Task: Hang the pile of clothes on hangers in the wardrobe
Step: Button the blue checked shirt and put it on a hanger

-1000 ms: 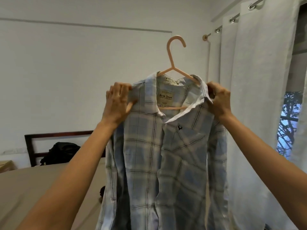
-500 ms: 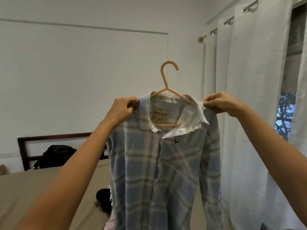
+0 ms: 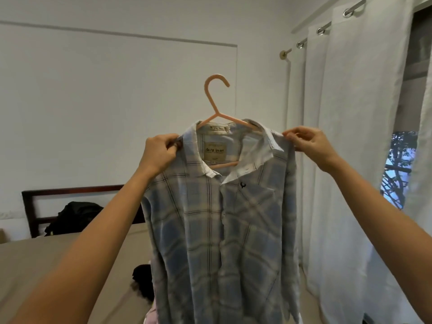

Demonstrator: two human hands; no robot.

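Observation:
A pale blue and cream plaid shirt (image 3: pixel 217 230) hangs in front of me on a pink plastic hanger (image 3: pixel 214 99), whose hook stands free above the collar. My left hand (image 3: pixel 159 153) pinches the shirt's left shoulder beside the collar. At the other shoulder my right hand (image 3: pixel 308 143) pinches the fabric by the collar's edge. Both arms are stretched out, holding the shirt up in the air. A dark garment (image 3: pixel 142 281) and a bit of pink cloth (image 3: pixel 150 316) lie on the bed behind the shirt's hem. No wardrobe is in view.
A bed with a tan sheet (image 3: pixel 35 265) fills the lower left, its dark wooden headboard (image 3: pixel 70 190) against the white wall. A black bag (image 3: pixel 74 216) sits by the headboard. White curtains (image 3: pixel 350 160) on a rod hang at the right beside a window (image 3: pixel 397 169).
The shirt and hanger have come down from higher in view. My hands have shifted from gripping the collar area outward to pinching the shoulders.

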